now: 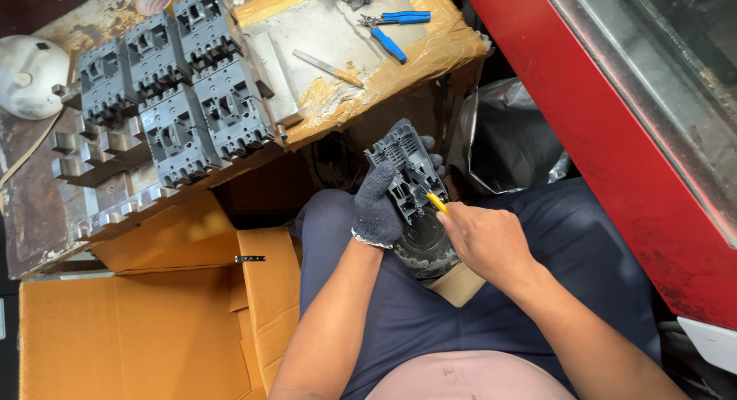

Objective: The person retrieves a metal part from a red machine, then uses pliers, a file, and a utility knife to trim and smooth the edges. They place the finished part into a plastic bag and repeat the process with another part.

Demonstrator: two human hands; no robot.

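Seated worker held a grey plastic housing (pixel 409 172) above the lap, beside the bench (pixel 430 54). Gloved left hand (pixel 378 208) was clamped around its lower left edge; bare right hand (pixel 485 239) was closed on a yellow tool (pixel 437 203), tip touching the housing's lower right. The moulding looked stiff, light, and ribbed, probably brittle at thin walls; best gripped by its outer edges. More housings (pixel 180 93) sat stacked on the bench.
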